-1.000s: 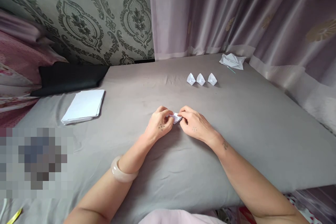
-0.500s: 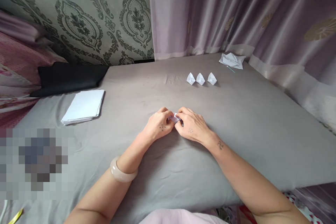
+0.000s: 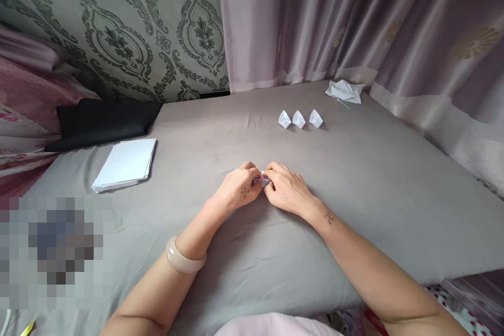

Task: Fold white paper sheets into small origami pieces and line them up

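Between my two hands is a small folded piece of white paper (image 3: pixel 263 182), low over the middle of the grey cloth. My left hand (image 3: pixel 241 185) pinches its left side, with thumb and fingers closed. On its right side, my right hand (image 3: pixel 288 188) grips it the same way. The fingers cover most of the paper, so its full shape is hidden. Beyond the hands, three small folded paper boats (image 3: pixel 299 119) stand in a row on the cloth.
A stack of white paper (image 3: pixel 126 164) lies at the left, with a black folded sheet (image 3: pixel 106 122) behind it. At the far right sit larger folded papers (image 3: pixel 345 91) beside a thin bluish stick (image 3: pixel 343 104). Curtains (image 3: pixel 315 16) border the back. A blurred patch covers the lower left.
Both hands keep hold of the paper near the same spot. The fingers have shifted slightly, and a bit more of its lower part shows. The camera view has tilted a little.
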The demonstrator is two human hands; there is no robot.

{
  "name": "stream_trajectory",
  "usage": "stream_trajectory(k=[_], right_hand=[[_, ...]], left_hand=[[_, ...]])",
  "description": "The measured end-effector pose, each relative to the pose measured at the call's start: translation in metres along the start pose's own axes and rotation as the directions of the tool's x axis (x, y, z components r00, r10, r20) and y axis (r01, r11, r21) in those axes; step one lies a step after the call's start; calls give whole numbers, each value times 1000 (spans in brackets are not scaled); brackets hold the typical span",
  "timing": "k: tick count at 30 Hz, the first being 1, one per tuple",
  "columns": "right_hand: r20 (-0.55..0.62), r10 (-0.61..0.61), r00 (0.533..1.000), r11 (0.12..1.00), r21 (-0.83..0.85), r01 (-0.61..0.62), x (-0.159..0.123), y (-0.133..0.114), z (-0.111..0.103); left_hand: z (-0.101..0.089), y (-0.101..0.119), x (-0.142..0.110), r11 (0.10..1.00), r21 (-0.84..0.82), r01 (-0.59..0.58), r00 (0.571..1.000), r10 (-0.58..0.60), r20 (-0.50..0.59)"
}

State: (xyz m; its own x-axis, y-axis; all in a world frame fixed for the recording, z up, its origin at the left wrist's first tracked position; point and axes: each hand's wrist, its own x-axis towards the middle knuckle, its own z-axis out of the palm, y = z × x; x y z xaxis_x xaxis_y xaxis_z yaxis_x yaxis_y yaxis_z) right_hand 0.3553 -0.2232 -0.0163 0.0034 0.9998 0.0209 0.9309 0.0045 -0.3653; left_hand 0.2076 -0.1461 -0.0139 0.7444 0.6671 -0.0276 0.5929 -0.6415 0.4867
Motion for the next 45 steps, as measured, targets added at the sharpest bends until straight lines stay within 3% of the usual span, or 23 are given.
stream_trajectory(k=[9,18,22,27,30,34,41,45], right_hand=[[-28,57,998,997,48,-56,2,-5,0],[-36,185,982,982,56,-183,16,-10,3],[-50,190,981,982,15,-189,21,-11,7],[-219,108,970,994,32,-104,17,-11,12],[-364,71,929,997,22,-68,13,-14,15],[-491,13,871,999,-24,-28,10,-19,18],[-550,-64,833,993,-120,-3,8,-24,21],[-521,-6,853,996,-78,-41,6,-29,18]], left_hand=[[17,0,3,997,2,81,987,-80,-136],[14,0,1,990,-95,108,988,-117,-98],[10,-2,1,962,-241,130,983,-156,-92],[3,-1,3,884,-429,187,958,-262,-120],[4,3,3,850,-509,133,952,-252,-171],[10,10,1,862,-496,104,932,-258,-254],[17,3,2,837,-546,-27,936,-171,-307],[20,-2,2,839,-544,4,902,-237,-360]])
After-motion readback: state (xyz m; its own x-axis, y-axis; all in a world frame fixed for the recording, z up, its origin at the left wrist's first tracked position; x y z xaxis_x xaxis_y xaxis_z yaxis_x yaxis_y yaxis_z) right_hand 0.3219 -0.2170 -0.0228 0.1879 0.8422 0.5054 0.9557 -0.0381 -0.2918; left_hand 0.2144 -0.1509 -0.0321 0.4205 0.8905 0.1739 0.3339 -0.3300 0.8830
